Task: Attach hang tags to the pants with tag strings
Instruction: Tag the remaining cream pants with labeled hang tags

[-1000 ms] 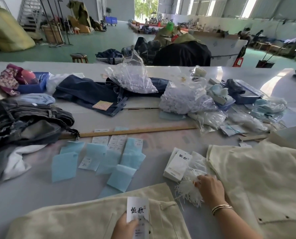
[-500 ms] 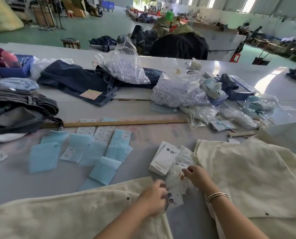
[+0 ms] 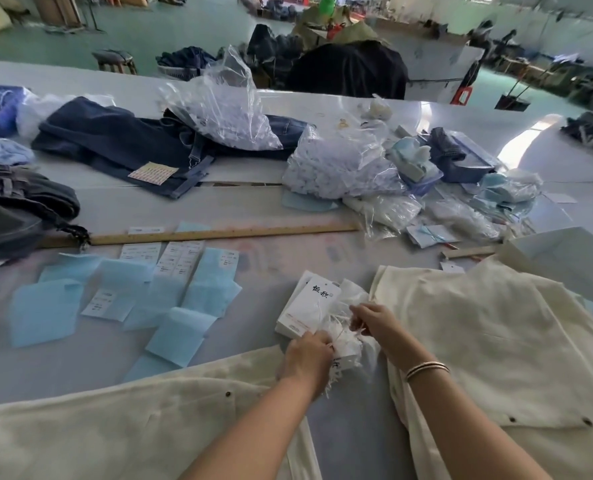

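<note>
Both hands meet over a bundle of white tag strings (image 3: 343, 337) that lies on the grey table (image 3: 246, 268) between two cream garments. The left hand (image 3: 307, 355) has its fingers curled round the near side of the bundle together with a hang tag (image 3: 344, 362), of which only a corner with dark print shows; this grip presumably steadies the tangle so that one strand can be drawn free. The right hand (image 3: 374, 322) pinches a few strands at the bundle's far right edge, fingertips closed narrowly on them; a bracelet (image 3: 426, 368) sits on that wrist.

A stack of hang tags (image 3: 309, 310) lies just beyond the bundle, touching it, within easy reach of either hand. The cream pants (image 3: 142, 424) spread across the near left, waistband end toward the hands, so a tag can be tied on without moving the garment. A second cream pile (image 3: 496, 341) lies to the right, under the right forearm.

Farther off lie blue paper sheets (image 3: 115, 303) with small printed labels on the left, a wooden ruler (image 3: 219, 233) across the middle, and clear bags (image 3: 340, 168) of white fasteners beside dark denim (image 3: 115, 143) at the far side.

No string is yet threaded through tag or pants; the step in hand appears to be separating a single string.
</note>
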Motion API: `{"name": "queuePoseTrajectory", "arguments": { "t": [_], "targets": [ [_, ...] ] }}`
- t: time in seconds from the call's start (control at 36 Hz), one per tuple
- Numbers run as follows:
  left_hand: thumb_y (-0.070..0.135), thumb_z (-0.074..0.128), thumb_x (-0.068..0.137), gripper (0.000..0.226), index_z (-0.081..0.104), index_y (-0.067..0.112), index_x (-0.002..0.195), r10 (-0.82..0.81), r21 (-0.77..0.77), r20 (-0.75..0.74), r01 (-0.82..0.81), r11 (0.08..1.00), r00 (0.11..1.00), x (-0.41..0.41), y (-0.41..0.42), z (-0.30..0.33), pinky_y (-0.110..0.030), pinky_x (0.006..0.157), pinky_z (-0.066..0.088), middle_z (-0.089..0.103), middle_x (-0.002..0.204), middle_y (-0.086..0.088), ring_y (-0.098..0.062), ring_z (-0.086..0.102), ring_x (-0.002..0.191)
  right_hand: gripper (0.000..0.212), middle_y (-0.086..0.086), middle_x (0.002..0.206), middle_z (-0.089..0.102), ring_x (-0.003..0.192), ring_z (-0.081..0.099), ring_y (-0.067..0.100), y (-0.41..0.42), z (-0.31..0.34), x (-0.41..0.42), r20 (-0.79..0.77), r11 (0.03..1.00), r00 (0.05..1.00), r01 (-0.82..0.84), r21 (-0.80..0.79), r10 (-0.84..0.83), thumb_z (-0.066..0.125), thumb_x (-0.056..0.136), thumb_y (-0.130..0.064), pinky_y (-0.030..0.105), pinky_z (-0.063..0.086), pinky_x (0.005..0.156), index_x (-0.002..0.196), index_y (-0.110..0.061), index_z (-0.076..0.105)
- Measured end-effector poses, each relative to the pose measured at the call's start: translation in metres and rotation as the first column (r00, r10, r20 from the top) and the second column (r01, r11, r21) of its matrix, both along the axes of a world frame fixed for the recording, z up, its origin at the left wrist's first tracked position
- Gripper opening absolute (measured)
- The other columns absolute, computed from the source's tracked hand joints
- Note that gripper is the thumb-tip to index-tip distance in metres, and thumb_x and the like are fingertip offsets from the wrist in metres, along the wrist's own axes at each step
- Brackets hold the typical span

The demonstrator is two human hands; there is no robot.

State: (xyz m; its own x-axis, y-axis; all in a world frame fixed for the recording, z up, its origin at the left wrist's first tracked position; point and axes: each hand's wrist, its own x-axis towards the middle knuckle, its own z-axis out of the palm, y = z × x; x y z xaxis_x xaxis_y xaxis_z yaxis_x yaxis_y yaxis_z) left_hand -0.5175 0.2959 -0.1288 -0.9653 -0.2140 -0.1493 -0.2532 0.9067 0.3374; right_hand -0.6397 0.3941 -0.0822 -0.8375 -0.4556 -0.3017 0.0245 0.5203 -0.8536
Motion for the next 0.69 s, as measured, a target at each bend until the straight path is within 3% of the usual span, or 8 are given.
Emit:
{"name": "queuePoseTrajectory", "arguments": {
  "t": [0.08,0.17,0.42,0.5,0.58,0.64,0.69],
  "targets": [
    [0.020,0.045,0.096,0.030,0.054,0.018,0.124,0.049,0.042,0.024,-0.050,0.998,0.999,-0.004,0.001,0.002,-0.039,0.094,0.043,0.048,0.131,-0.003,-0.032,0.048,0.117,0.038,0.001,0.047,0.047,0.040,0.042,0.012,0.003,0.000,0.008,0.249,0.952,0.965,0.146,-0.270,-0.077,0.050,0.096,-0.009,0.021,0.035,0.042,0.058,-0.011,0.048],
    [0.023,0.045,0.096,0.028,0.054,0.020,0.123,0.119,0.118,0.041,-0.123,0.985,0.992,-0.001,0.001,0.007,-0.038,0.096,0.044,0.048,0.128,-0.005,-0.034,0.048,0.118,0.035,-0.004,0.044,0.031,0.032,0.022,0.006,0.004,0.002,0.017,0.406,0.923,0.910,0.221,-0.314,-0.080,0.045,0.099,-0.015,0.011,0.018,0.033,0.065,-0.015,0.038],
    [0.023,0.051,0.090,0.022,0.052,0.022,0.112,0.210,0.194,0.050,-0.216,0.957,0.976,0.016,-0.006,0.004,-0.041,0.091,0.045,0.050,0.122,-0.004,-0.034,0.050,0.112,0.028,-0.006,0.043,0.025,0.031,0.014,0.005,0.010,0.002,0.012,0.478,0.975,0.872,0.182,-0.124,-0.102,0.042,0.098,-0.022,0.010,0.011,0.034,0.087,-0.003,0.060],
    [0.023,0.051,0.091,0.024,0.048,0.023,0.114,0.210,0.189,0.049,-0.216,0.958,0.976,0.016,-0.005,0.004,-0.041,0.093,0.043,0.050,0.124,-0.006,-0.034,0.049,0.113,0.026,-0.007,0.047,0.020,0.035,0.014,0.006,0.007,0.003,0.017,0.395,0.996,0.918,0.062,-0.059,-0.033,0.055,0.095,-0.027,0.012,0.013,0.035,0.091,-0.004,0.067],
    [0.020,0.048,0.093,0.032,0.046,0.022,0.125,0.168,0.115,0.044,-0.172,0.978,0.985,0.014,-0.004,0.005,-0.040,0.096,0.041,0.048,0.129,-0.007,-0.034,0.048,0.117,0.024,-0.005,0.048,0.023,0.036,0.017,0.008,0.002,0.007,0.025,0.262,0.998,0.964,-0.053,0.025,0.045,0.060,0.093,-0.023,0.014,0.015,0.037,0.077,-0.006,0.066],
    [0.016,0.044,0.095,0.033,0.049,0.019,0.127,0.150,0.089,0.052,-0.154,0.984,0.987,0.015,-0.006,0.005,-0.040,0.096,0.041,0.048,0.129,-0.008,-0.035,0.048,0.117,0.025,-0.005,0.047,0.025,0.035,0.018,0.007,-0.002,0.010,0.029,0.254,0.998,0.965,-0.050,-0.028,0.056,0.056,0.094,-0.018,0.014,0.015,0.036,0.072,-0.009,0.060],
    [0.005,0.041,0.095,0.033,0.054,0.011,0.125,0.098,0.052,0.048,-0.100,0.994,0.994,0.019,-0.007,0.004,-0.041,0.094,0.042,0.049,0.128,-0.009,-0.033,0.050,0.115,0.025,-0.008,0.044,0.024,0.032,0.017,0.005,-0.006,0.018,0.028,0.347,0.970,0.938,0.079,-0.230,0.006,0.052,0.096,-0.012,0.012,0.014,0.034,0.071,-0.009,0.055]
  ]
}}
